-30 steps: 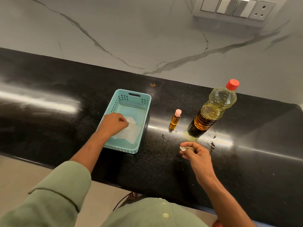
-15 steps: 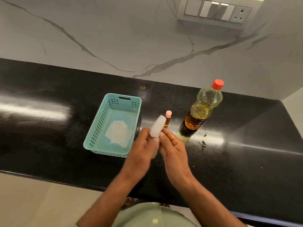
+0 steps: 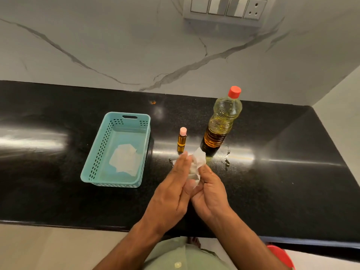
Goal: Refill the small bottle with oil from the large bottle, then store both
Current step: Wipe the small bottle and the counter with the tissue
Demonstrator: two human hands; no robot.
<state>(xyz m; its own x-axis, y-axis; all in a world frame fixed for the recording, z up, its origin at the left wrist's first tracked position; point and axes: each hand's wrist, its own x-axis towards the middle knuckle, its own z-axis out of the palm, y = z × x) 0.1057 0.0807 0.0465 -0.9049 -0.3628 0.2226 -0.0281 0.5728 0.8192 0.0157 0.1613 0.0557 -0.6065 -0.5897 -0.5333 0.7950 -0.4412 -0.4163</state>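
Black polished stone forms the worktop, which is backed by a white marble-look wall with grey veins and a switch plate high at the right. No label or writing can be read on either bottle. The large bottle, red-capped and about a third full of amber oil, stands upright toward the back edge, right of the middle, with spilled drops lying on the surface beside its base. The small bottle, pink-capped and filled with amber oil, stands upright just left of it, apart from it. A teal basket with a white tissue lying in it is set left of the small bottle. Near the front edge, a crumpled white wipe is pinched by the right hand, while the left hand is held flat against it with straight fingers.
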